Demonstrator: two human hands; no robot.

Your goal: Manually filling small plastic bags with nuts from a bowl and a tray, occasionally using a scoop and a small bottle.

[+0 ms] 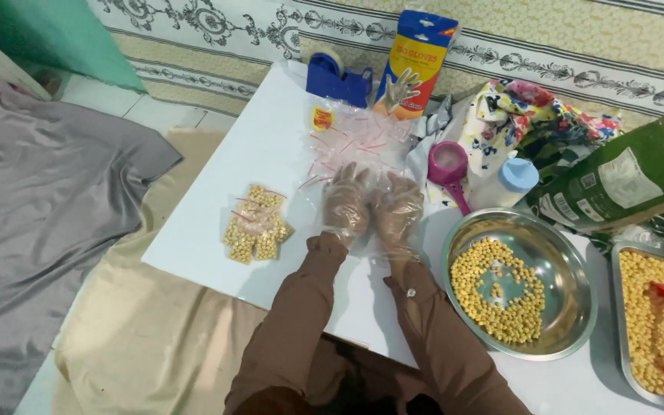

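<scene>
Both gloved hands, left hand (345,201) and right hand (397,206), resting flat, grip open, on empty bags (355,142). Filled packets (257,224) lying left of grip; bowl of beans (501,296) right, plenty remaining.

Thin, clear, crinkled plastic gloves cover the left hand (345,201) and the right hand (397,206). Beneath them lies a heap of glossy clear plastic bags (351,142) on the smooth, matt white table (259,146). To the right, a shiny metal bowl (570,269) holds matt yellow beans (493,303). Far left lies softly sheened grey cloth (48,184).
</scene>
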